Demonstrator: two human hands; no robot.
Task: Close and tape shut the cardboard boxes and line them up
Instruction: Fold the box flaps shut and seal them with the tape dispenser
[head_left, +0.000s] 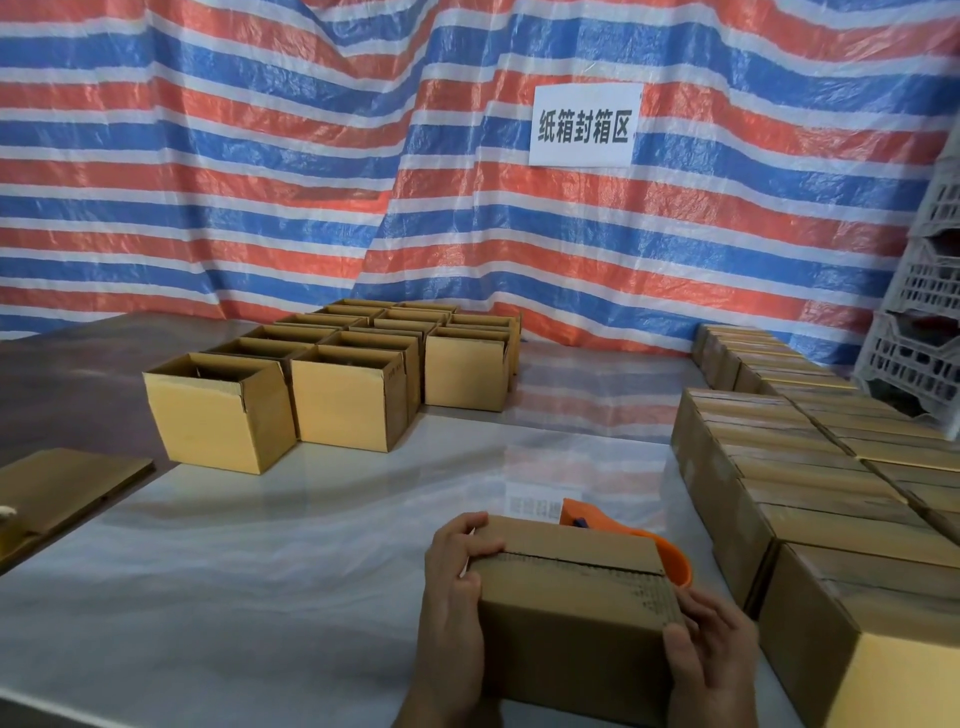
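A: Quick, where's the box (571, 618)?
B: Near edge of the table (260, 571), right of ctr. Sits flat, flaps folded down, seam running left-right across the top.
A: Taped?
B: Can't tell. There's a darker patch at the right end of the seam, too blurry to call it tape or bare cardboard.
A: Hands?
B: Both on it. The left hand (457, 566) grips the left end, fingers curled over the top edge right by the seam, thumb at the front left corner. The right hand (711, 649) holds the right end w/ thumb pressed on the front right edge; the other fingers wrap round the side, mostly hidden.
A: And the tape dispenser (670, 558)?
B: Orange, on the table just behind the box and partly hidden by it. One end pokes out past the back right corner.
A: Other stock?
B: Two lots. The open boxes (343, 395) stand far side, left of ctr, tops open, in rows running back toward the tarp (260, 156). The closed boxes (779, 467) line the right side, packed touching each other in two rows; the nearest sits just right of the right hand.
A: Bkgd?
B: Tarp is red, white & blue stripes, w/ a white paper sign (584, 127) on it, dark characters. White plastic crates (924, 312) stacked far right. A flat cardboard piece (62, 488) lies at the left, on a darker surface beside the white tabletop.
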